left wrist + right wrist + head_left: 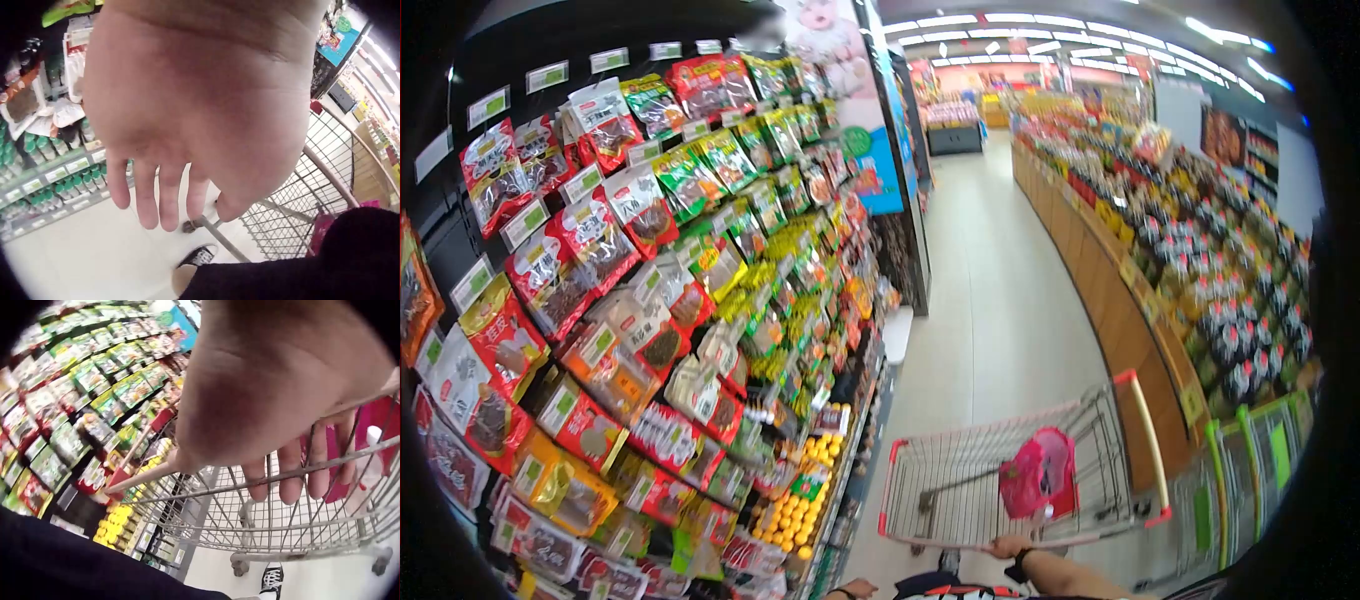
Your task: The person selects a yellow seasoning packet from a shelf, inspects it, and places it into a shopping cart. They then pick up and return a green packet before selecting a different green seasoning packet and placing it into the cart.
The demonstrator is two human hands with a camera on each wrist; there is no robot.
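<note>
Head view: to your left hand's left and ahead rise the bagged goods [640,210]. That left hand [857,588] is free, fingers loose. Your right hand [1010,546] hooks its fingers over the near rim of the cart [883,523], though wires partly hide how firmly. The cart stretches ahead of it, a pink item [1040,475] inside just beyond. You seem to be steering; the next move likely calls for 2 hands.
</note>
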